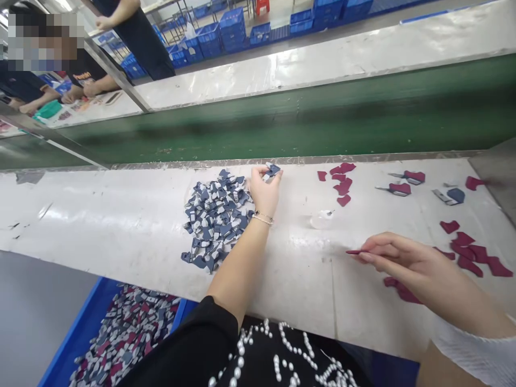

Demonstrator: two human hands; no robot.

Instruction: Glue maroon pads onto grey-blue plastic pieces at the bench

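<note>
My left hand (265,192) is closed on a navy and white piece (272,171), just right of a heap of navy and white pieces (220,217). My right hand (397,260) pinches a thin dark red piece (355,252) over the white table. Beneath and beside that hand lie loose dark red pieces (467,252). A smaller group of red pieces (342,186) sits farther back, between the two hands. Behind my right hand are two red-handled tools (400,188) with metal tips, and a navy-and-metal one (453,196).
A small clear round object (321,219) lies mid-table. Below the front edge, a blue bin (91,317) holds mixed red, navy and white pieces. A green panel (282,126) runs behind the table. People stand and sit at the upper left, beyond a metal frame.
</note>
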